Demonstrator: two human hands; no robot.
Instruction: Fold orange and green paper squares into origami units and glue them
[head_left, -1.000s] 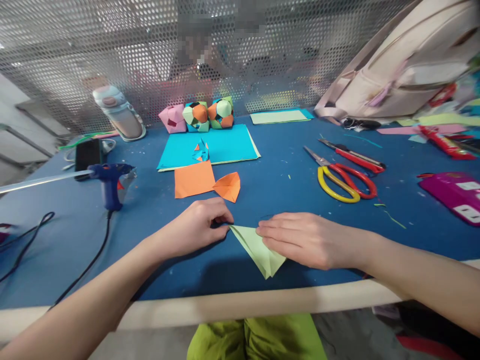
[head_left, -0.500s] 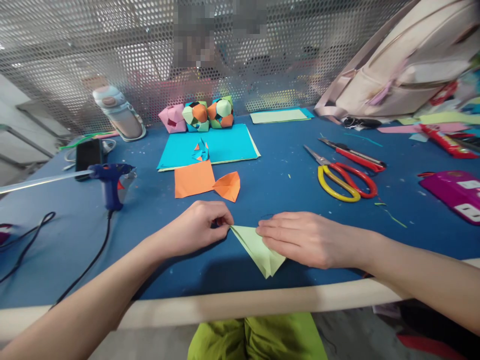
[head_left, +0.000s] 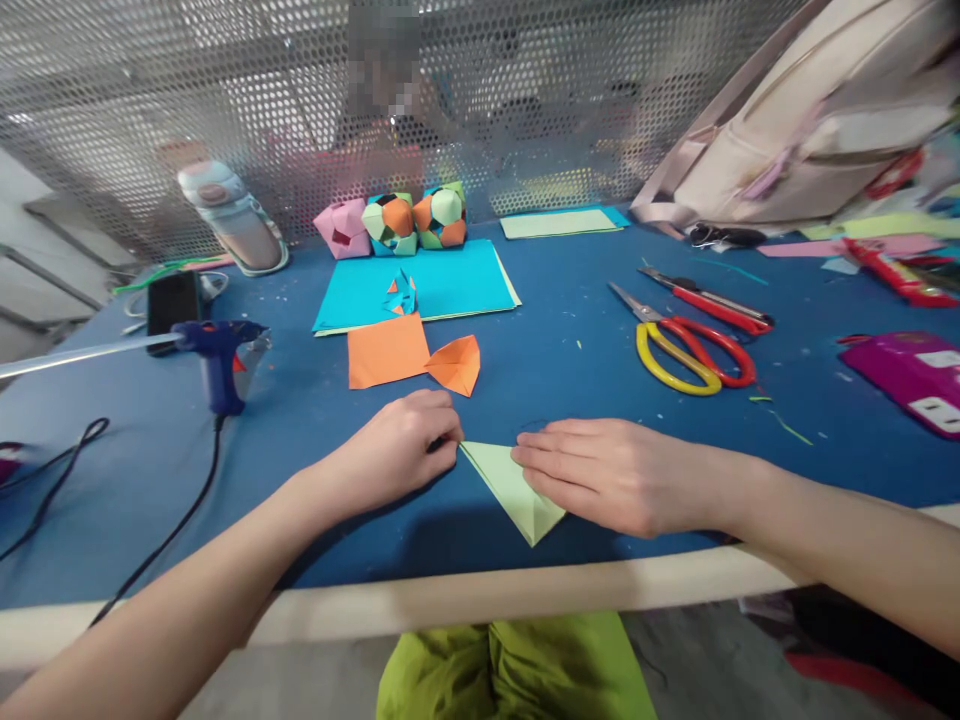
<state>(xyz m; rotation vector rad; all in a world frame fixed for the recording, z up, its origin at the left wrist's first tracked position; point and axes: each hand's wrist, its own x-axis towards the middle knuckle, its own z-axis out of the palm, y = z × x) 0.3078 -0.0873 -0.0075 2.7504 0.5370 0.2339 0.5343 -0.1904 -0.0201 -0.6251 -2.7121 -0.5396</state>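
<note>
A light green folded paper triangle [head_left: 511,487] lies on the blue table [head_left: 315,500] near its front edge. My left hand [head_left: 401,448] is curled, its fingertips pinching the triangle's left tip. My right hand [head_left: 607,475] lies flat with fingers stretched out, pressing down on the right part of the paper. Just behind my hands sit an orange paper square [head_left: 385,351] and a folded orange piece [head_left: 455,364].
A blue glue gun [head_left: 217,355] with a black cord stands at the left, next to a phone [head_left: 172,300]. A cyan sheet [head_left: 420,285], paper balls [head_left: 414,219] and a bottle [head_left: 232,217] are behind. Scissors [head_left: 686,350], a red cutter [head_left: 709,305], a magenta case [head_left: 911,378] and a bag [head_left: 810,130] are right.
The view has shifted slightly. My left hand has pressed a little closer onto the triangle's tip; the right hand stays flat on the paper.
</note>
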